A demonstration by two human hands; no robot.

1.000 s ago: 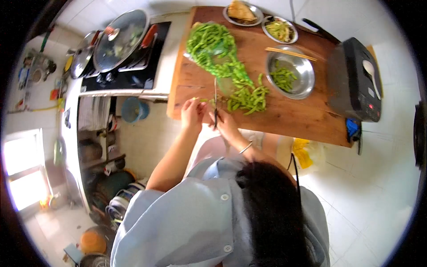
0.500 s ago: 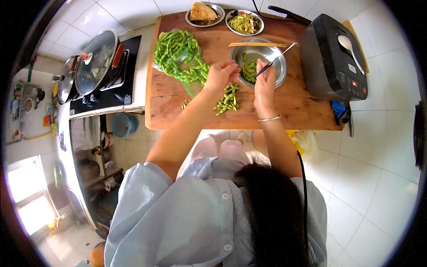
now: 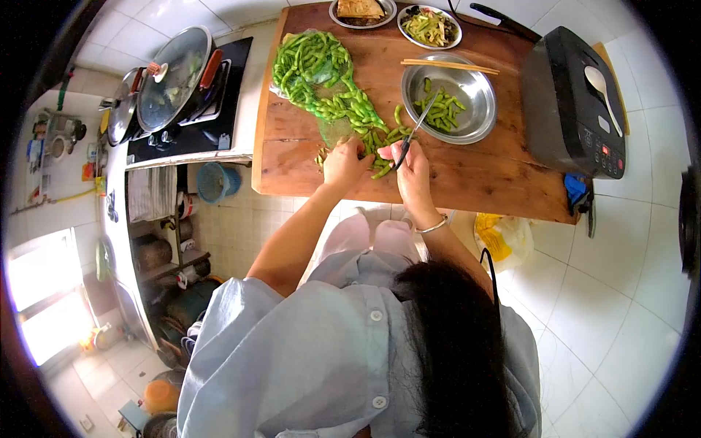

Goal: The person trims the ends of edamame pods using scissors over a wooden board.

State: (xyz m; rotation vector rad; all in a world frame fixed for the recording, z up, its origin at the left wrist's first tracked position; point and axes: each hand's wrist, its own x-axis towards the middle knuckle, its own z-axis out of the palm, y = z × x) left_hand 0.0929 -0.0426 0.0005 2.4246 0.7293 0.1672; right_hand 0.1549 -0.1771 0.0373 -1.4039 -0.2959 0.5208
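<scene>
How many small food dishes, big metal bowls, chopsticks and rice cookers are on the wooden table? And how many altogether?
Small food dishes: 2
Big metal bowl: 1
Chopsticks: 2
Rice cooker: 1
Total: 6

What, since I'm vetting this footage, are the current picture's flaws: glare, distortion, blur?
Head view: the window glares, washed out to white; head view: bright glints inside the metal bowl, though its beans look reasonably sharp; head view: strong wide-angle distortion, with black rounded corners.
</scene>
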